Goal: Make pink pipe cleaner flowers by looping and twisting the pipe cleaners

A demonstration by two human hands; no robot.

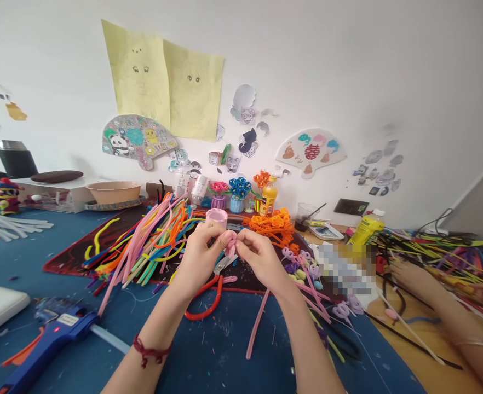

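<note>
1. Pink fuzzy piece [230,245], bunched, held up over the dark mat [71,264].
2. Your left hand [203,250] pinches it, thumb against finger; your right hand [260,255] grips its other side.
3. Blue flowers [240,187] behind look finished; your piece seems part-shaped, one pink stem [258,324] lying uncurled nearby.

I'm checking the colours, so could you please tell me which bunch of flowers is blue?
The middle bunch, in the light blue pot; the left bunch is pink and the right bunch orange.
</note>
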